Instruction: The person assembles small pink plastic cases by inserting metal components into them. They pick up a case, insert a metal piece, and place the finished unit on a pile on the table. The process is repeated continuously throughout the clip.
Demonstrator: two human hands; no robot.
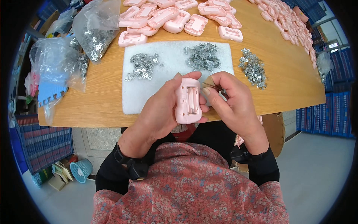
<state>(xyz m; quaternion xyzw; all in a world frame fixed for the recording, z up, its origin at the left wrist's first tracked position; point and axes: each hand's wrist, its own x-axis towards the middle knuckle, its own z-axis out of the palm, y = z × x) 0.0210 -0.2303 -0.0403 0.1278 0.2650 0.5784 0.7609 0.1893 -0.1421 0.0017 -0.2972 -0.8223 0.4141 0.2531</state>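
Observation:
My left hand [154, 106] is closed around a pink plastic casing [182, 101], held upright above the mat's near edge. Its open battery compartment faces up, and metal contacts show inside the slot. Beside the casing's upper right edge, my right hand [234, 100] pinches a small thin tan piece [209, 83] with a dark metallic part under the fingers. Its exact kind is hidden by the grip. On the white foam mat [169, 93] lie two heaps of small metal contact pieces, a left heap [142, 66] and a right heap [203, 56].
Another heap of metal pieces [253, 68] lies on the wooden table [294, 86] right of the mat. Pink casings [164, 16] pile up behind it, with many more pink parts [289, 22] at far right. Clear bags of metal parts [96, 31] stand at left.

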